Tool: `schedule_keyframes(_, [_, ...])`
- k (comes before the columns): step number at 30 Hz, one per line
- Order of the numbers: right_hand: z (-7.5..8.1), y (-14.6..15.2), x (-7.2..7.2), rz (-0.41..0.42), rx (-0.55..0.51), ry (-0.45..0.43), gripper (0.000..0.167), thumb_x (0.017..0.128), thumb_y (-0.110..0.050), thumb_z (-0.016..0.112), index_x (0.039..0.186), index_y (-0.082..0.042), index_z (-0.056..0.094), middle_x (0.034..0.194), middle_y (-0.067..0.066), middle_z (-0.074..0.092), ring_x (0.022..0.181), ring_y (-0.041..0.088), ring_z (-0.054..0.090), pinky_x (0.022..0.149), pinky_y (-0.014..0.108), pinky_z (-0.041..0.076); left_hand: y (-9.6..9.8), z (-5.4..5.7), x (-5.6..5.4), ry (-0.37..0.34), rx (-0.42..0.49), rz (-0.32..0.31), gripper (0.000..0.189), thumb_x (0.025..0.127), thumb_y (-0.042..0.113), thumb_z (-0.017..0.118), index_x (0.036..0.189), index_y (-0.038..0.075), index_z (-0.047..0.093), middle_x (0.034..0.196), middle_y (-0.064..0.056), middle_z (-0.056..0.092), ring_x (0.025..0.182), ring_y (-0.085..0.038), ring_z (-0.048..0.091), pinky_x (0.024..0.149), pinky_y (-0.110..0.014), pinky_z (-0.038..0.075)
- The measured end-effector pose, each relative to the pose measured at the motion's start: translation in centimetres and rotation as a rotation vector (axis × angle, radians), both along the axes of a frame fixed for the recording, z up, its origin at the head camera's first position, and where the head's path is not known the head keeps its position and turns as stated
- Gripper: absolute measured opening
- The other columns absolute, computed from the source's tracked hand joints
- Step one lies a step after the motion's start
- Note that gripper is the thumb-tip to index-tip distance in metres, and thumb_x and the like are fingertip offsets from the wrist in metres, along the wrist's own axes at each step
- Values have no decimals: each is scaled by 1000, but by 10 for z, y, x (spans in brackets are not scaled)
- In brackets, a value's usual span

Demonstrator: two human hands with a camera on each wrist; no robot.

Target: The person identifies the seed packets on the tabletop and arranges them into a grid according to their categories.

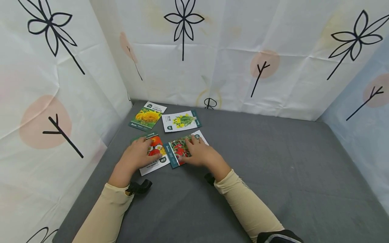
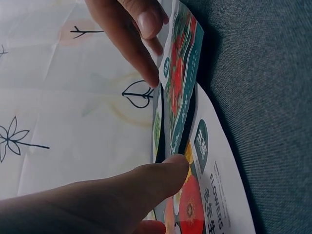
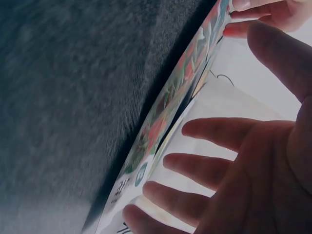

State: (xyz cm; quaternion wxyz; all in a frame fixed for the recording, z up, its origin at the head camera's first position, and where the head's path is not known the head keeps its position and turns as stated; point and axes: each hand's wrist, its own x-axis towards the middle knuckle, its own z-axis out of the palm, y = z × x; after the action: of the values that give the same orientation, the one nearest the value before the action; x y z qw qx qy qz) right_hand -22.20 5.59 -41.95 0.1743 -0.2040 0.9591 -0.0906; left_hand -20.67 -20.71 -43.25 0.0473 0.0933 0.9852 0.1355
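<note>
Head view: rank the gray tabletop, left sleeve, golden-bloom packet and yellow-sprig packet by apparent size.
1. Gray tabletop
2. Left sleeve
3. Golden-bloom packet, yellow-sprig packet: too alike to rank

The head view is evenly bright, the wrist views dimmer, dark shadows edging the packets (image 2: 214,178)

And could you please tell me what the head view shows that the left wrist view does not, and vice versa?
Only the head view shows the golden-flower packet and both sleeves. Only the left wrist view shows the word FLOWERS large enough to read. Both show the left hand, the right hand, the multicoloured-flower packet, the red-flower packet, and the patterned cloth.
</note>
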Motion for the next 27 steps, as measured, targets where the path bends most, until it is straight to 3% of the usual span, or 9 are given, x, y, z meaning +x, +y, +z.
schedule_keyframes(6, [-2, -11, 0, -25, 52, 1, 92, 102, -69, 53, 171, -16, 22, 179, 15, 14, 165, 43, 15, 127, 59, 33, 1, -3, 0, -13, 11, 1, 74, 93, 48, 77, 144, -3, 59, 146, -32, 54, 128, -48, 55, 103, -68, 51])
schedule_keyframes(15, [-4, -20, -1, -91, 35, -39, 91, 103, -73, 45, 172, -20, 21, 180, 12, 9, 166, 41, 11, 127, 63, 30, -1, -7, -3, -27, 35, -5, 76, 93, 45, 79, 147, -3, 57, 159, -37, 41, 144, -57, 42, 111, -73, 44])
schedule_keyframes(22, [-6, -26, -1, -101, 55, -55, 88, 102, -74, 47, 172, -29, 18, 181, 10, 7, 165, 44, 11, 126, 67, 30, -1, -6, -4, -51, 55, -16, 77, 94, 45, 78, 149, -4, 54, 159, -38, 40, 146, -58, 39, 114, -74, 41])
schedule_keyframes(27, [-6, -28, -2, -112, 84, -65, 91, 99, -72, 56, 172, -32, 18, 181, 11, 7, 165, 45, 10, 125, 67, 31, 0, -4, -2, -66, 56, -12, 78, 94, 45, 77, 151, -3, 53, 160, -39, 38, 149, -58, 36, 114, -74, 40])
